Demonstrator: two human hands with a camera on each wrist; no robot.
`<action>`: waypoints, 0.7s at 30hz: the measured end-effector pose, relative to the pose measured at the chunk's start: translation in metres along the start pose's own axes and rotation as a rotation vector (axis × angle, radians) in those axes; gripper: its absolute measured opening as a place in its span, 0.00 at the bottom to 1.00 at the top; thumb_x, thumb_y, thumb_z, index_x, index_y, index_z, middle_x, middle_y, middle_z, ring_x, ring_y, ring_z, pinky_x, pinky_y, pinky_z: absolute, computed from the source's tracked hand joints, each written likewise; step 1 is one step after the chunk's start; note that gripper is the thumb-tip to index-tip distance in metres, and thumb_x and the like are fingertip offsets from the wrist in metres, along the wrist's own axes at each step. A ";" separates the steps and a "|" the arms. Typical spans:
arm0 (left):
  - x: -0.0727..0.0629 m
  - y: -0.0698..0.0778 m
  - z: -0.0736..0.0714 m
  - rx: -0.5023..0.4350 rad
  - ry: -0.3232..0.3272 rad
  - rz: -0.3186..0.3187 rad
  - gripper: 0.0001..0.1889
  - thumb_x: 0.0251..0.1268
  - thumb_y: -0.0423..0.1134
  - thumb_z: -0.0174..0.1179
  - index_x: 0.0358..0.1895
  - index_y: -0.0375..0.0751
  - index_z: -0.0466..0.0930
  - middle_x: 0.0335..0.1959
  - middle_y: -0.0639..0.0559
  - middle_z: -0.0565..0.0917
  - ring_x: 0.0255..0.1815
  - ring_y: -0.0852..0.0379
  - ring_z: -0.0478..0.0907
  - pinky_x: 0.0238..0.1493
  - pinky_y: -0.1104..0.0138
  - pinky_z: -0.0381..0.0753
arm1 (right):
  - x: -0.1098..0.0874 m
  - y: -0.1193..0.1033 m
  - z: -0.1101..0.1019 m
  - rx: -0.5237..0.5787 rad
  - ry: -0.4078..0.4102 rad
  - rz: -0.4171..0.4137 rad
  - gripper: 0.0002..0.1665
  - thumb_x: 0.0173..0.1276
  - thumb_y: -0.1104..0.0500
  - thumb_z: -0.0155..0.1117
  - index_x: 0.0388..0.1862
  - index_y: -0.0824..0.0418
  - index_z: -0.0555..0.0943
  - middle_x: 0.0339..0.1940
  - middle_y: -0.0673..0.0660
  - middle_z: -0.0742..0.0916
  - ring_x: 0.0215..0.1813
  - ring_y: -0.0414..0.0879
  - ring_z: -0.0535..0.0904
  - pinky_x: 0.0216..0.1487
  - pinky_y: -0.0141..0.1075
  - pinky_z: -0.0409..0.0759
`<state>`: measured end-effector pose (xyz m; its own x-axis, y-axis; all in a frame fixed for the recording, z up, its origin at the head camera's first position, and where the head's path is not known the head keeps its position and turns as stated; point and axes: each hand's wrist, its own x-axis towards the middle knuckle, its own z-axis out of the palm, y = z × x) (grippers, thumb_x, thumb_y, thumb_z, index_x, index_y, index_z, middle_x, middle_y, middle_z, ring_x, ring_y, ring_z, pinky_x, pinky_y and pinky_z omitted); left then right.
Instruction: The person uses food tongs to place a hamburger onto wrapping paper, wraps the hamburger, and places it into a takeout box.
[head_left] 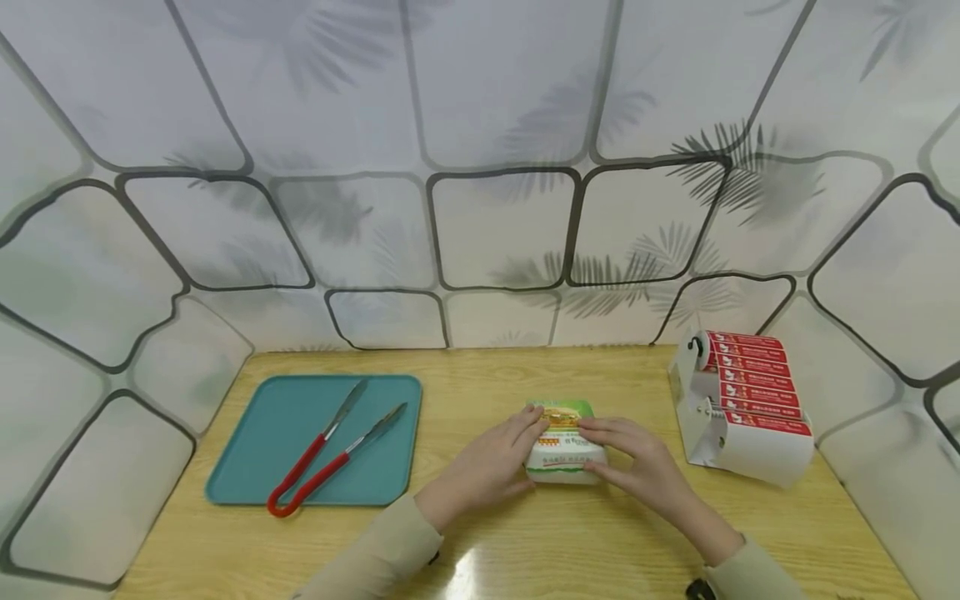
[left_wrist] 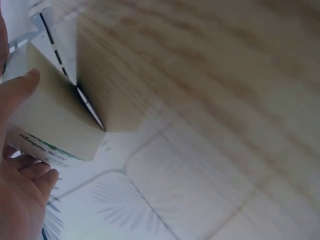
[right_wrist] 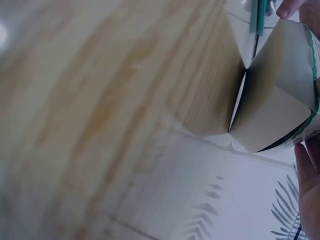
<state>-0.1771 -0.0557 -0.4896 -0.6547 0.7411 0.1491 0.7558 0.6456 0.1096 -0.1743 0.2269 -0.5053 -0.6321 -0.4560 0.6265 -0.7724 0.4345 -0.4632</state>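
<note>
A white and green hamburger box [head_left: 564,457], with a burger picture on its lid, stands closed on the wooden table. "Hamburger" can be read on one wall of the box [left_wrist: 55,125] in the left wrist view. My left hand [head_left: 486,460] grips its left side, the thumb against the near wall and the fingers at the far side. On the right side, my right hand [head_left: 651,468] holds it in much the same way, fingers on the upper edge and thumb low in front. Parts of the lid are hidden under the fingers.
On the left lies a teal tray [head_left: 243,446] with red-handled metal tongs [head_left: 318,477] on it, their handle end past the near rim. At the right stands a white dispenser [head_left: 693,421] with several rolls of red labels [head_left: 757,387]. A patterned backdrop [head_left: 502,229] encloses the table [head_left: 480,371].
</note>
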 end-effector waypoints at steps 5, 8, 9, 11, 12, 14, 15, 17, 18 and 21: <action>0.001 0.001 -0.001 0.039 0.000 0.011 0.46 0.70 0.50 0.73 0.83 0.36 0.59 0.85 0.39 0.62 0.86 0.45 0.60 0.86 0.60 0.64 | 0.000 0.003 0.000 -0.030 -0.008 -0.013 0.36 0.41 0.70 0.88 0.54 0.62 0.90 0.57 0.62 0.91 0.63 0.43 0.85 0.75 0.18 0.70; 0.002 0.000 0.000 0.071 -0.015 0.015 0.45 0.71 0.52 0.71 0.83 0.36 0.59 0.85 0.38 0.61 0.87 0.45 0.59 0.87 0.60 0.62 | 0.000 0.005 0.000 -0.067 -0.014 -0.038 0.37 0.40 0.69 0.89 0.54 0.62 0.89 0.57 0.62 0.91 0.61 0.47 0.86 0.75 0.17 0.68; 0.003 0.000 0.000 0.080 -0.022 0.015 0.45 0.72 0.54 0.70 0.83 0.36 0.59 0.86 0.38 0.61 0.87 0.45 0.59 0.87 0.59 0.62 | 0.001 0.005 0.000 -0.080 -0.015 -0.055 0.37 0.39 0.69 0.89 0.54 0.63 0.89 0.56 0.62 0.91 0.60 0.49 0.86 0.75 0.16 0.67; 0.003 0.000 0.000 0.101 -0.035 0.015 0.45 0.73 0.56 0.68 0.83 0.36 0.59 0.86 0.38 0.60 0.87 0.45 0.58 0.87 0.59 0.60 | 0.001 0.006 0.000 -0.100 -0.022 -0.087 0.38 0.39 0.69 0.88 0.55 0.64 0.89 0.56 0.62 0.91 0.58 0.53 0.87 0.76 0.16 0.67; 0.003 0.000 0.000 0.107 -0.039 0.018 0.45 0.74 0.57 0.66 0.83 0.36 0.59 0.86 0.39 0.59 0.88 0.45 0.57 0.88 0.59 0.59 | 0.002 0.007 -0.001 -0.111 -0.028 -0.101 0.37 0.40 0.69 0.88 0.55 0.65 0.89 0.56 0.62 0.91 0.57 0.54 0.87 0.76 0.16 0.66; 0.002 -0.001 0.001 0.124 -0.044 0.024 0.45 0.75 0.59 0.64 0.84 0.37 0.58 0.87 0.39 0.58 0.88 0.45 0.56 0.88 0.59 0.58 | 0.003 0.008 -0.001 -0.144 -0.046 -0.130 0.38 0.40 0.68 0.88 0.56 0.65 0.88 0.57 0.61 0.91 0.56 0.55 0.87 0.77 0.17 0.66; 0.002 -0.001 0.001 0.129 -0.046 0.027 0.45 0.76 0.60 0.62 0.84 0.37 0.58 0.87 0.39 0.57 0.88 0.45 0.56 0.88 0.59 0.58 | 0.003 0.009 -0.001 -0.164 -0.055 -0.144 0.38 0.41 0.67 0.88 0.56 0.65 0.88 0.57 0.61 0.91 0.56 0.56 0.87 0.77 0.17 0.66; 0.001 -0.002 0.000 0.146 -0.047 0.035 0.44 0.78 0.61 0.59 0.84 0.37 0.57 0.87 0.39 0.57 0.88 0.45 0.55 0.89 0.59 0.57 | 0.003 0.009 -0.002 -0.212 -0.073 -0.171 0.37 0.42 0.66 0.88 0.57 0.65 0.88 0.58 0.59 0.91 0.56 0.55 0.88 0.76 0.20 0.71; 0.001 -0.002 0.000 0.157 -0.047 0.041 0.44 0.79 0.61 0.58 0.84 0.37 0.57 0.87 0.39 0.56 0.88 0.45 0.55 0.89 0.59 0.57 | 0.003 0.009 -0.003 -0.239 -0.083 -0.184 0.37 0.43 0.65 0.88 0.57 0.64 0.88 0.59 0.59 0.91 0.57 0.55 0.88 0.73 0.23 0.76; 0.001 -0.004 0.001 0.188 -0.048 0.058 0.43 0.80 0.62 0.56 0.84 0.36 0.57 0.87 0.38 0.56 0.88 0.44 0.55 0.89 0.59 0.57 | 0.005 0.009 -0.003 -0.309 -0.096 -0.234 0.35 0.45 0.62 0.87 0.57 0.64 0.89 0.59 0.58 0.91 0.56 0.54 0.89 0.62 0.35 0.88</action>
<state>-0.1809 -0.0578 -0.4905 -0.6135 0.7830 0.1025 0.7790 0.6214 -0.0838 -0.1843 0.2315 -0.5045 -0.4557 -0.6347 0.6241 -0.8508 0.5168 -0.0956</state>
